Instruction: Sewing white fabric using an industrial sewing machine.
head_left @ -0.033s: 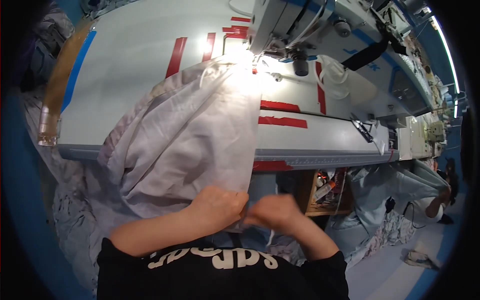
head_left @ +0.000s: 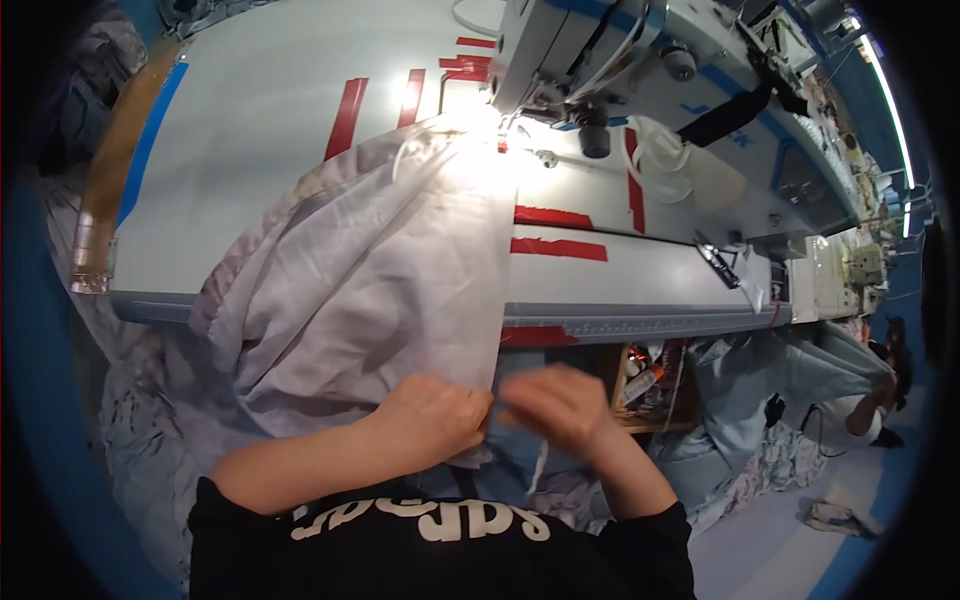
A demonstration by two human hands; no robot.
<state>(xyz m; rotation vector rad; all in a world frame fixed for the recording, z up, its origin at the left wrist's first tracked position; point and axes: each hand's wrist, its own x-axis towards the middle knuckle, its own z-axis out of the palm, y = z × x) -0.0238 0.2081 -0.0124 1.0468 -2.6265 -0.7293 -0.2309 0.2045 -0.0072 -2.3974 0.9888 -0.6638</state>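
Observation:
A pale greyish-pink fabric piece (head_left: 400, 270) runs from the lit needle area of the sewing machine (head_left: 560, 90) down over the table's front edge toward me. My left hand (head_left: 435, 415) is closed on the fabric's right edge, just below the table, with the fingertips turned away from view. Close beside it on the right, my right hand (head_left: 555, 405) is raised near that same edge. Its fingers are smeared by motion, so whether it touches or holds anything cannot be made out. The presser foot is washed out by the lamp.
Red tape strips (head_left: 560, 248) mark the white table (head_left: 230, 200). Dark-handled thread snips (head_left: 716, 262) lie on its right part. An open wooden drawer (head_left: 650, 425) with small items sits beneath. More crumpled cloth (head_left: 140, 430) hangs at left. Another person (head_left: 850, 400) is at far right.
My right hand has lifted slightly and its fingers have shifted. The view has moved a little; my left hand stays at the fabric edge.

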